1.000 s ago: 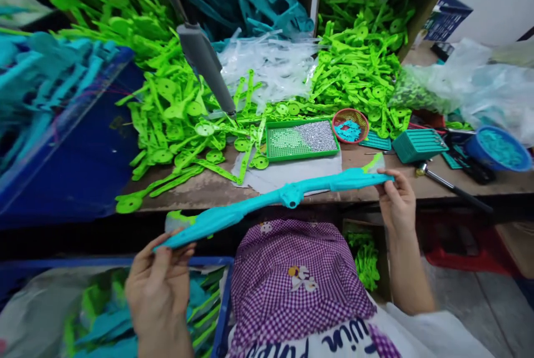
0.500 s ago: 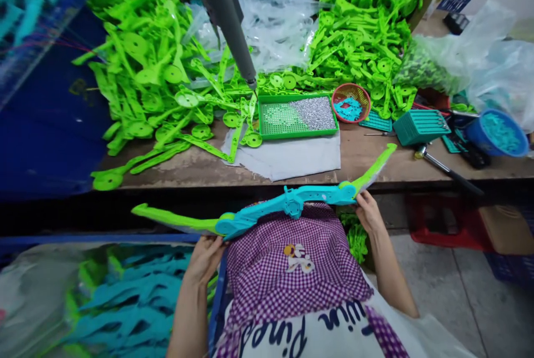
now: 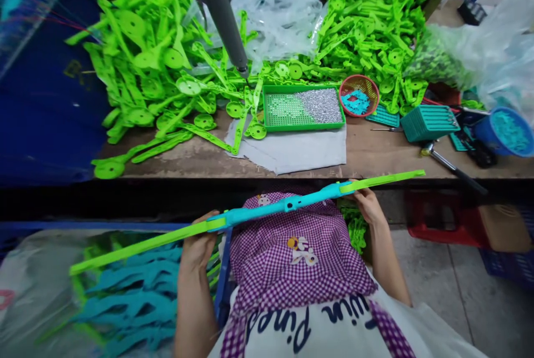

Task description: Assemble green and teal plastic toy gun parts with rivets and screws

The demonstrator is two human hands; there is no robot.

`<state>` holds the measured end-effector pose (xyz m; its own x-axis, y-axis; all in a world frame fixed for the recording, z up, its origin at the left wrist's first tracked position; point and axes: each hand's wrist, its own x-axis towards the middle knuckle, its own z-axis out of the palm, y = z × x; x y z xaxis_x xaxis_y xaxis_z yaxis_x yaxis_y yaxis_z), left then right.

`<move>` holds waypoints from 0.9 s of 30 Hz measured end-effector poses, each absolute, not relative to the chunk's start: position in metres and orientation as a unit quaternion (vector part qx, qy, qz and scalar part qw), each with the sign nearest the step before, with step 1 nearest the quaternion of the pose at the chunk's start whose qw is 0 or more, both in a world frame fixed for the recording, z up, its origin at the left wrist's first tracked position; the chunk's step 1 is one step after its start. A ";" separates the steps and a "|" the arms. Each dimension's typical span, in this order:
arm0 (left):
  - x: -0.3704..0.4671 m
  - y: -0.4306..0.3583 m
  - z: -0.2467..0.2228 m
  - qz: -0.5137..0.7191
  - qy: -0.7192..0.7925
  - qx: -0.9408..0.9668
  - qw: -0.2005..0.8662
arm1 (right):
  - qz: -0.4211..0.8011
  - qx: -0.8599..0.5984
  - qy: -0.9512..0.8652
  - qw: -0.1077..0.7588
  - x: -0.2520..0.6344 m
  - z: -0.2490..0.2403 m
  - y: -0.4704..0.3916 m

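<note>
A toy bow (image 3: pixel 271 209) with a blue middle and two lime-green limbs spans the front of my body, turned edge-on and tilted up to the right. My left hand (image 3: pixel 199 242) grips it at the left joint of blue and green, with the fingers partly hidden behind it. At the opposite joint my right hand (image 3: pixel 369 205) is closed on it, thumb and fingers around the green limb's base. Beyond the bow, a green tray (image 3: pixel 306 126) of small metal screws stands on a white cloth (image 3: pixel 308 152). A dark grey powered screwdriver (image 3: pixel 225 19) hangs tip-down above the workbench.
Lime-green limbs (image 3: pixel 142 58) lie heaped across the workbench (image 3: pixel 183 166). To the right are a red basket (image 3: pixel 359 81) of blue pieces, a teal box (image 3: pixel 429 123), a hammer (image 3: pixel 453 166) and a blue tub (image 3: pixel 507 133). Assembled blue-green bows (image 3: pixel 133 308) fill a crate at my lower left.
The bow has rotated from showing its broad side to edge-on. Its left limb now reaches lower and further left, its right end further right. Both hands still hold it.
</note>
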<state>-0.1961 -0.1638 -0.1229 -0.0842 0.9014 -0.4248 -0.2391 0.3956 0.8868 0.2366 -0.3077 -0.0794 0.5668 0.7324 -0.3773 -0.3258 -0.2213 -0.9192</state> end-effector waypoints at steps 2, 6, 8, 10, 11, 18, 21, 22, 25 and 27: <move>-0.192 -0.165 -0.120 0.467 0.567 0.292 0.612 | 0.448 -0.642 -0.159 0.601 0.236 -0.080 -0.311; -0.190 -0.165 -0.121 0.465 0.568 0.290 0.614 | 0.481 -0.612 -0.174 0.604 0.228 -0.082 -0.311; -0.193 -0.165 -0.127 0.453 0.577 0.304 0.608 | 0.490 -0.599 -0.169 0.611 0.218 -0.081 -0.308; -0.201 -0.166 -0.135 0.442 0.581 0.330 0.599 | 0.497 -0.600 -0.165 0.605 0.208 -0.077 -0.305; -0.206 -0.166 -0.138 0.441 0.579 0.343 0.594 | 0.505 -0.603 -0.172 0.593 0.204 -0.075 -0.303; -0.270 -0.162 -0.135 0.440 0.604 0.351 0.564 | 0.550 -0.579 -0.254 0.546 0.189 -0.040 -0.287; -0.291 -0.176 -0.122 0.508 0.653 0.216 0.518 | 0.579 -0.531 -0.256 0.563 0.161 -0.029 -0.260; -0.293 -0.187 -0.117 0.536 0.664 0.161 0.496 | 0.586 -0.520 -0.266 0.561 0.145 -0.028 -0.248; -0.269 -0.232 -0.103 0.583 0.665 0.067 0.462 | 0.603 -0.493 -0.321 0.539 0.077 -0.030 -0.217; -0.234 -0.252 -0.099 0.574 0.626 0.004 0.527 | 0.615 -0.474 -0.390 0.495 0.026 -0.036 -0.210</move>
<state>-0.2345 -0.2525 -0.0985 -0.4438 0.6103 -0.6561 -0.6013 0.3401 0.7231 0.0263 -0.2104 -0.0364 -0.0608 0.9784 -0.1975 -0.2397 -0.2063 -0.9487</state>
